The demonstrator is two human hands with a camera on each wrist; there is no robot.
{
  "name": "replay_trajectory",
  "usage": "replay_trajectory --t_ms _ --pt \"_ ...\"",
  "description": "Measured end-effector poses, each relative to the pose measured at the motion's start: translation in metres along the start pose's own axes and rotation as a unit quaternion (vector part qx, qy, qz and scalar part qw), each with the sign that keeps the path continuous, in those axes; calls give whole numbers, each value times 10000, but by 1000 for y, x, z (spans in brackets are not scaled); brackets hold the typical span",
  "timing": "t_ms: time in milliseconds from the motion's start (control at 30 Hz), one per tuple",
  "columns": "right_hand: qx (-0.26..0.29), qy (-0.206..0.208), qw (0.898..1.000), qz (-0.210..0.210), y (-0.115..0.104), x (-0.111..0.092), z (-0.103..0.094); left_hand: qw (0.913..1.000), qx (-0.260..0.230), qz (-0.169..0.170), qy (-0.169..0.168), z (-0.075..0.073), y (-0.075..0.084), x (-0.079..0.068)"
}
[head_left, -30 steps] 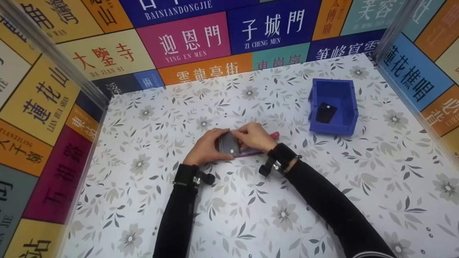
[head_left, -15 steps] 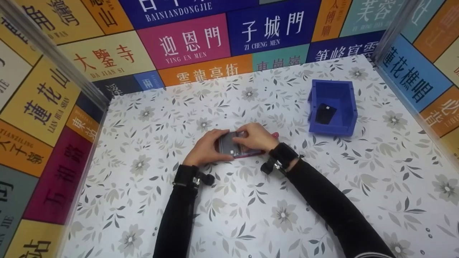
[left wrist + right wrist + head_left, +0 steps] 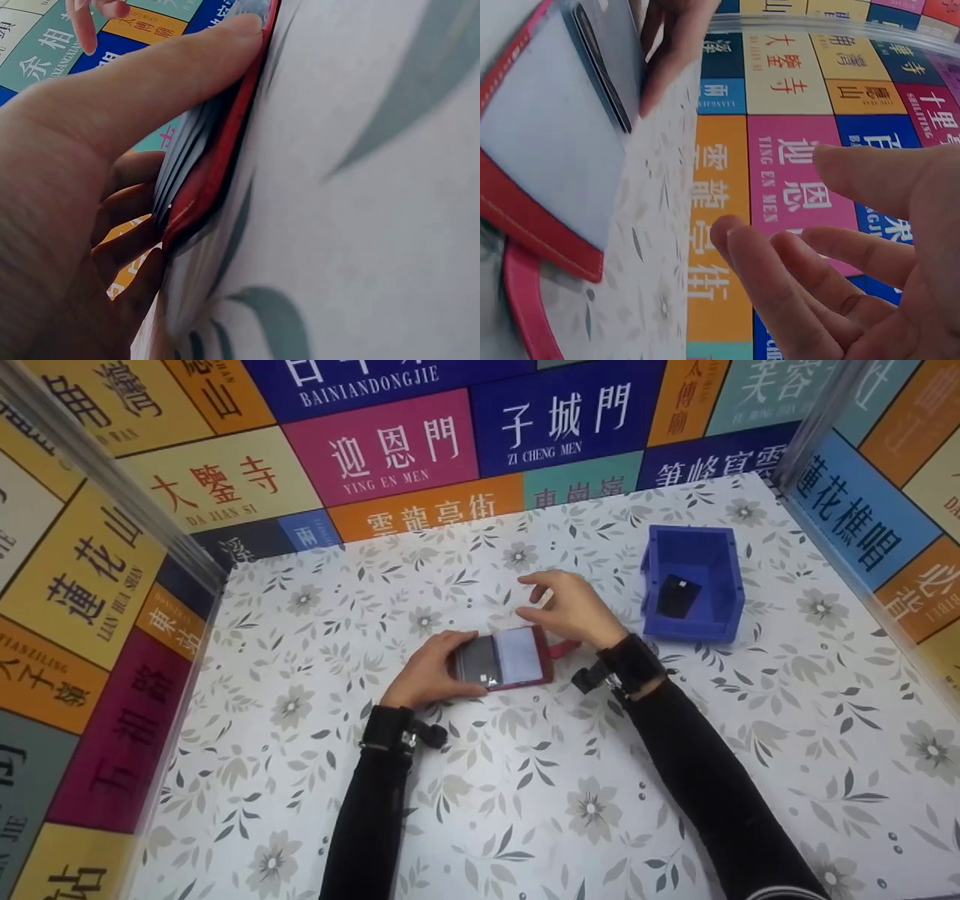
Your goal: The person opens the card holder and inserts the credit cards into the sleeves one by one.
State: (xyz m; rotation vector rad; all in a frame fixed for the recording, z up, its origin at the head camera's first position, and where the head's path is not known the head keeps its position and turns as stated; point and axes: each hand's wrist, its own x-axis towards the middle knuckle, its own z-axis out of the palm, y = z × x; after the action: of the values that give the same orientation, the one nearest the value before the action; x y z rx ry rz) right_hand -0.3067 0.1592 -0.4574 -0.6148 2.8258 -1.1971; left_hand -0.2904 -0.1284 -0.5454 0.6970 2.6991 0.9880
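Note:
A red card holder [image 3: 545, 666] with clear plastic sleeves lies opened out on the table in the head view. Grey-looking sleeves [image 3: 478, 661] are stacked on its left half, and a pale sleeve [image 3: 519, 655] shows on the right. My left hand [image 3: 429, 673] grips the left end, thumb along the near edge and fingers round the far side. In the left wrist view the layered sleeves [image 3: 184, 161] stand slightly fanned over the red cover [image 3: 214, 176]. My right hand [image 3: 576, 606] hovers just beyond the holder's right end, fingers loosely bent, holding nothing.
A red strap [image 3: 564, 649] sticks out from the holder's right end. At the back right stands a blue bin [image 3: 694, 631] with a black card [image 3: 679, 596] inside. Printed wall panels [image 3: 390, 450] close off the table's back and sides.
My right hand has lifted off the card holder and moved up and to the right, uncovering the pale sleeve. My left hand keeps its grip in the same place.

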Motion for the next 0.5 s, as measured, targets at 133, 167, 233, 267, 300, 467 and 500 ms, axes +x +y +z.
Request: replay_trajectory --t_ms 133,167,233,267,300,467,500 --pt "-62 472 9987 155 15 -1 -29 10000 -63 55 42 0 0 0" --pt "-109 629 9977 233 20 -2 -37 10000 -58 40 43 0 0 0" --pt "-182 935 9944 458 30 -4 -54 10000 -50 27 36 -1 0 -1" --pt "-232 1096 9920 574 36 -6 -63 10000 -44 25 27 -1 0 -1" --pt "-233 1255 9895 683 42 -8 -72 10000 -33 22 17 -1 0 -1" --pt "-318 1834 9736 1320 78 -24 -107 10000 -14 36 1 -1 -1 -2" --pt "-340 1858 9714 1436 85 -27 -112 10000 -3 30 -1 -1 -1 -2"
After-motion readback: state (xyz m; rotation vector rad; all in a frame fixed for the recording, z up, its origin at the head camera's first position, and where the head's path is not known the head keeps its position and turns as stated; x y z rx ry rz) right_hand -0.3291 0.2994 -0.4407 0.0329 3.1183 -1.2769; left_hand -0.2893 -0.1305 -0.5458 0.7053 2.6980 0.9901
